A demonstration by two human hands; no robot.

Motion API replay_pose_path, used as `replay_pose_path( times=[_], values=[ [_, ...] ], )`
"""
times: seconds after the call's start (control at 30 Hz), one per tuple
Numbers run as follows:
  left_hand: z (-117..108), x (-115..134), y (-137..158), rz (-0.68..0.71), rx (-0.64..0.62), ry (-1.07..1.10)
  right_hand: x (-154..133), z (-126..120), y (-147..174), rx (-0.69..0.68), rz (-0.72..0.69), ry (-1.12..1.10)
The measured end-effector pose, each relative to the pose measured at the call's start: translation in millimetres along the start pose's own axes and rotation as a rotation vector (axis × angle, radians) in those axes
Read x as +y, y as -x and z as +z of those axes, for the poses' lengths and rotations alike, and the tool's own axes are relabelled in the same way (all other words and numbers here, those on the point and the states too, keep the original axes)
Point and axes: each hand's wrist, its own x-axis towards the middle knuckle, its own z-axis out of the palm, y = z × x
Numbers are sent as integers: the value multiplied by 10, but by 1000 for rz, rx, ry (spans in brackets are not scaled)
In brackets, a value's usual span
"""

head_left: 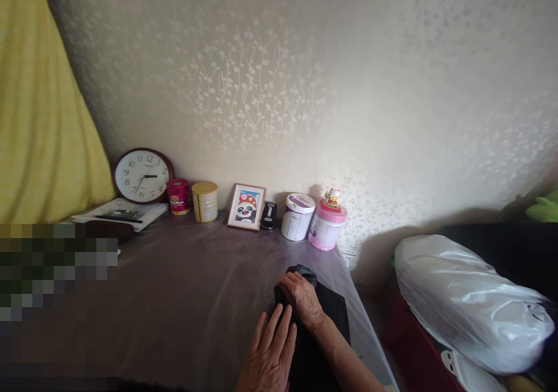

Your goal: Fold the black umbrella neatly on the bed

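A piece of black cloth point(337, 310) lies on the covered table near its right edge, with a slightly shiny bunched part at the far end. My right hand point(301, 299) is closed at that far end, its fingers curled over the bunched cloth; the fingertips are partly hidden. Nearer to me, my left hand point(272, 348) rests flat at the left side of the cloth, fingers stretched out and holding nothing. Much of the cloth is covered by my right forearm.
Along the wall stand a round clock point(143, 175), a pink tin point(178, 197), a yellow-lidded can point(204, 201), a framed panda picture point(246, 207), a white tub point(298, 218) and a pink tub point(326, 228) topped by a figurine point(333, 199). Right of the table lies a stuffed plastic bag point(471, 305).
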Motion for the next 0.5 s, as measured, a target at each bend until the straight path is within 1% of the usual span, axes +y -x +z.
replay_pose_path(
  times=[0.07, 0.2, 0.27, 0.37, 0.5],
  values=[
    [62, 0, 8, 1, -5, -28, 11, 18, 1, 2, -8, -7],
    [162, -40, 43, -1, -57, 9, 23, 57, -5, 19, -13, -43],
    [231, -71, 75, 2, -58, 3, 24, 60, -10, 31, -7, -48],
    [369, -95, 134, -30, -9, -32, 14, 18, 14, 57, -14, -72],
    [559, -52, 185, -76, 82, -62, -35, -85, 152, 98, -60, -172]
  ],
)
